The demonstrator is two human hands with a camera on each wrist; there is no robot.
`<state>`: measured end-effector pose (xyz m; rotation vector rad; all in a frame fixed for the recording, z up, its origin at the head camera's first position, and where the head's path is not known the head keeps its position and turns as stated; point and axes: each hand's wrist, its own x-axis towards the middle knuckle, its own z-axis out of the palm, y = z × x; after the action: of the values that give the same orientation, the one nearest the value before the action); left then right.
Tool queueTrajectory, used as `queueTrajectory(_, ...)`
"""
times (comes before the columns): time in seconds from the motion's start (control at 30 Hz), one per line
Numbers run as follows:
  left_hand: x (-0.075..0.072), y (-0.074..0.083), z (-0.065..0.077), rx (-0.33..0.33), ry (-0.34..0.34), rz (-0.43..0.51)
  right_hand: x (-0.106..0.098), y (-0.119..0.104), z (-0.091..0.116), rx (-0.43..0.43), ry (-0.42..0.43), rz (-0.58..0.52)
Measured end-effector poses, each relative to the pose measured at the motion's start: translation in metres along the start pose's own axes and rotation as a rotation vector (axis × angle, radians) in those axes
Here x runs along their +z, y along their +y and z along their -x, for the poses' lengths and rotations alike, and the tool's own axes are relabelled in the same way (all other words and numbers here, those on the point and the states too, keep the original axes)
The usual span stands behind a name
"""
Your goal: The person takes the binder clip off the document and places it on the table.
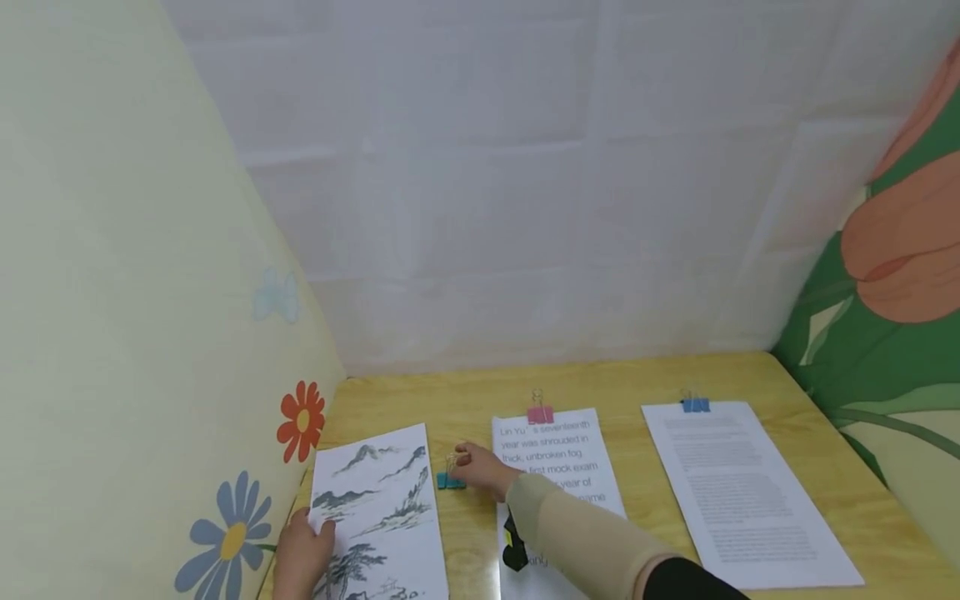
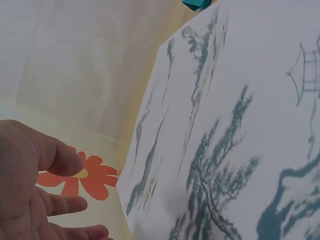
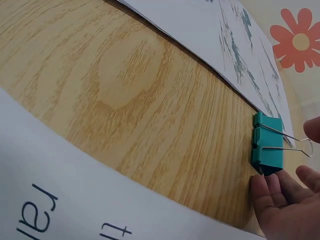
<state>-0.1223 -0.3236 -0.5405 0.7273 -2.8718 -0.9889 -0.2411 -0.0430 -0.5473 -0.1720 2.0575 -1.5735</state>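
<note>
Occupying the table [image 1: 442,396] between the painted sheet [image 1: 378,500] and large-print sheet [image 1: 581,450], the teal binder clip [image 3: 270,141] sits against the right hand [image 1: 487,473], grip impossible to tell, while the left hand [image 1: 303,552], thumb and fingers parted, is at the painted sheet's left edge

Drawing [image 1: 390,500] left on table [image 1: 637,383], binder clip [image 1: 451,481] between it and middle pages [image 1: 555,454], other pages [image 1: 750,492] at right

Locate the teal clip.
In the head view, the teal clip is low, just left of centre, between the drawing on its left and the pink-clipped sheet on its right, at the right hand.
</note>
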Motion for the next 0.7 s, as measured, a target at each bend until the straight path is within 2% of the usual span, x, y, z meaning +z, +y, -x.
queueTrajectory(0.3,-0.003,0.022,0.008,0.016,0.006,0.049,-0.007,-0.004,0.003,-0.015,-0.005,0.056)
queueTrajectory(0.47,0.003,0.030,0.012,0.022,0.002,0.063,-0.016,-0.008,0.004,-0.041,0.022,0.090)
queueTrajectory(0.7,0.020,0.046,0.016,0.003,-0.071,0.110,-0.035,-0.003,0.012,-0.069,0.060,0.116)
